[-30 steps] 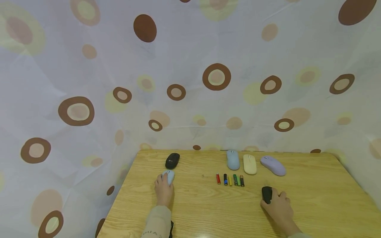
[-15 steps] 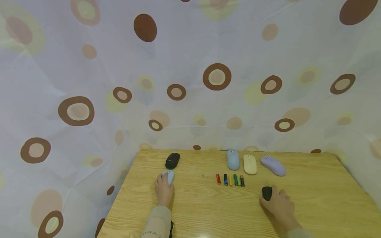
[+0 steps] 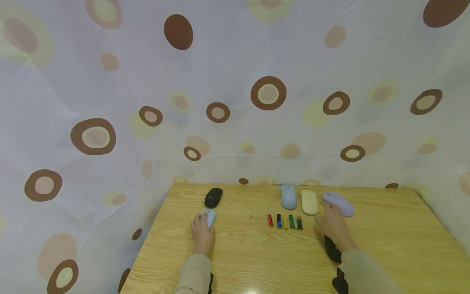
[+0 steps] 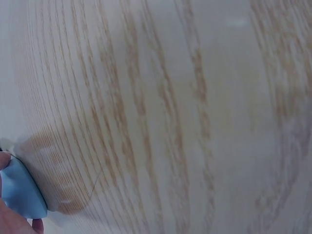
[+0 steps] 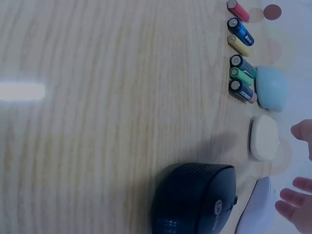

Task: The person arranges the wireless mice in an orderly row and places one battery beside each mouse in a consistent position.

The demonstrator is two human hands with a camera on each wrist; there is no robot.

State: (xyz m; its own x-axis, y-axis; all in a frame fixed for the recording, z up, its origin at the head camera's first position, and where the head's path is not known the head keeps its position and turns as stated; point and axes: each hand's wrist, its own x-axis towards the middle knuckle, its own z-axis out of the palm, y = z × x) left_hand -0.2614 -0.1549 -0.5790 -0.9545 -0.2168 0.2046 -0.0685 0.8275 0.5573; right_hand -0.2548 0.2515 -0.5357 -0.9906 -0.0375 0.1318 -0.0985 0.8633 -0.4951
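Note:
My left hand [image 3: 202, 234] rests over a light-blue computer mouse [image 3: 210, 217] at the left of the table, fingers and thumb along its sides. The left wrist view shows part of that mouse [image 4: 22, 190] between fingertips. My right hand [image 3: 335, 228] holds nothing; its fingers are spread in the right wrist view. It hovers near the front end of a purple mouse [image 3: 342, 205]. Below its palm and wrist lies a black mouse [image 3: 332, 250], partly hidden in the head view and plain in the right wrist view.
Another black mouse [image 3: 213, 198] lies beyond my left hand. Toward the back stand a blue mouse [image 3: 288, 197] and a cream mouse [image 3: 309, 203]. In front of these, several batteries lie in a row, from a red battery [image 3: 270, 220] to a black-and-copper battery [image 3: 299, 223]. A patterned sheet [image 3: 235, 81] hangs behind the table.
My right hand has let go of the black mouse and moved forward toward the purple mouse. That black mouse stays on the table. The left hand keeps its place.

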